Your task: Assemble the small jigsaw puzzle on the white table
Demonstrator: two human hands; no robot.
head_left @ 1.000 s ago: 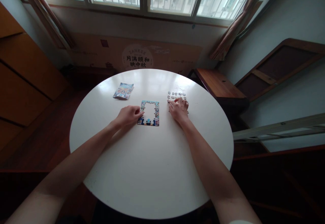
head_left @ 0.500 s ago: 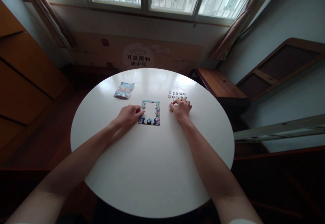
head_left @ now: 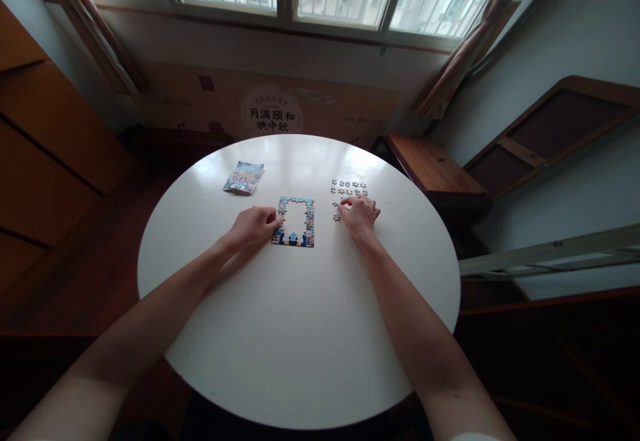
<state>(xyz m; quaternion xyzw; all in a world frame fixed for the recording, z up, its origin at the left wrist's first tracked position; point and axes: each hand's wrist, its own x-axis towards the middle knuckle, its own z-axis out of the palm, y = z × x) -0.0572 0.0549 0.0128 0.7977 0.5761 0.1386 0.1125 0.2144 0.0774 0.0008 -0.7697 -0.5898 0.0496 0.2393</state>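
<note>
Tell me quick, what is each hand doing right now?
Left hand: loosely curled, fingertips touching the puzzle frame; grip cannot be told.
Right hand: curled over the loose puzzle pieces; whether it holds one cannot be told.

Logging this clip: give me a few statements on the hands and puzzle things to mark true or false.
1. The left hand rests at the left edge of the colourful rectangular puzzle frame. True.
2. The puzzle frame is filled in at its centre. False: the middle is open.
3. The right hand lies over the pale loose puzzle pieces. True.
4. The small printed booklet lies right of the frame. False: it lies to the far left.
5. The round white table is square. False: round.
</note>
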